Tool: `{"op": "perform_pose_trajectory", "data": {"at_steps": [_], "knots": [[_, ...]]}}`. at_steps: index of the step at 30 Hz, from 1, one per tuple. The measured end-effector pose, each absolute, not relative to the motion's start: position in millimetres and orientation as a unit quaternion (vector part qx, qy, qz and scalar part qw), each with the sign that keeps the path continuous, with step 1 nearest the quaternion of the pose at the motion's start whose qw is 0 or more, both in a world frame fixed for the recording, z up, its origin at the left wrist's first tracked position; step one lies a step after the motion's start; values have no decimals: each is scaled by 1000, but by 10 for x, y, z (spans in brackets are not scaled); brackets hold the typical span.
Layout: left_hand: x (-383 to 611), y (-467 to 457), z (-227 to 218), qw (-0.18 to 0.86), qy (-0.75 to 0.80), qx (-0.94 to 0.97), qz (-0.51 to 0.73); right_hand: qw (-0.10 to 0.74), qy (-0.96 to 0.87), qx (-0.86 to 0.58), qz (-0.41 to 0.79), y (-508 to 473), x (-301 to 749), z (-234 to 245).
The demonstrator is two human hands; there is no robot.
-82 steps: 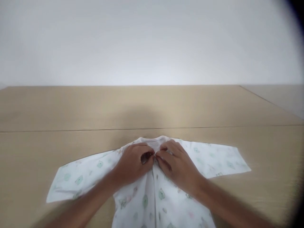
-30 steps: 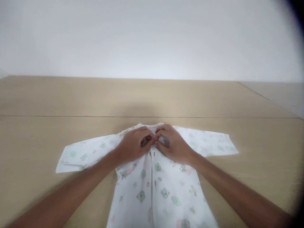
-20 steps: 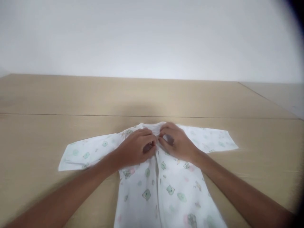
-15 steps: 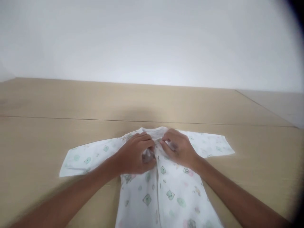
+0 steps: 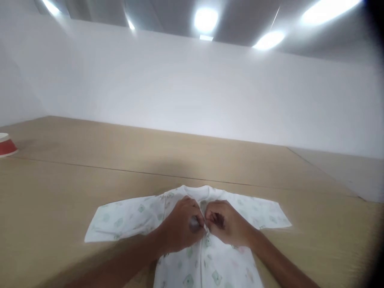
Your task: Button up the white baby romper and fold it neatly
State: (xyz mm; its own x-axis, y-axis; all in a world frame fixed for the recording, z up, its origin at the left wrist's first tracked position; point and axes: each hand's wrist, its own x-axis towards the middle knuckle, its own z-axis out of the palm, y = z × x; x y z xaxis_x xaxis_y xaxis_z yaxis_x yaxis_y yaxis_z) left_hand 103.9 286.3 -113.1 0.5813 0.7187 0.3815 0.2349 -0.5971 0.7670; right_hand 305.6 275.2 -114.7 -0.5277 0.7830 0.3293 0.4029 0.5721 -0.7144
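A white long-sleeved baby garment [image 5: 177,266] with pale green animal prints lies front up, its sleeves spread to both sides. Its neckline points away from me and its lower end runs out of view. My left hand [image 5: 184,224] pinches the left front edge just below the neckline. Opposite it, my right hand [image 5: 225,222] is closed on the right front edge, the fingertips of both hands nearly meeting at the centre opening. Whatever fastener lies between the fingers is hidden.
The garment rests on a wide tan table [image 5: 75,180] with a seam running across it. At the far left edge stands a red and white round container [image 5: 7,147], partly cut off. A white wall [image 5: 180,84] rises behind the table, under bright ceiling lights.
The view has tilted up, bringing in the ceiling lights and the red and white container. My hands have come closer together at the garment's front opening.
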Motion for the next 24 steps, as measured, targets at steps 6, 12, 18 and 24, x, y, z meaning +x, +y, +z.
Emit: {"op": "perform_pose_trajectory", "data": {"at_steps": [6,12,18,24], "knots": [[1043,2880,-1207,332,295,809,385,335,-842,-359,224,2551,3033,-1146],[1019,2904,-1178,367,289,810,354,328,-836,-379,224,2519,3094,-1195],[1045,2973,-1108,385,294,825,291,324,-842,-370,222,2577,3213,-1222],[1035,3022,-1102,385,303,839,235,334,-848,-361,200,2584,3250,-1220]]}}
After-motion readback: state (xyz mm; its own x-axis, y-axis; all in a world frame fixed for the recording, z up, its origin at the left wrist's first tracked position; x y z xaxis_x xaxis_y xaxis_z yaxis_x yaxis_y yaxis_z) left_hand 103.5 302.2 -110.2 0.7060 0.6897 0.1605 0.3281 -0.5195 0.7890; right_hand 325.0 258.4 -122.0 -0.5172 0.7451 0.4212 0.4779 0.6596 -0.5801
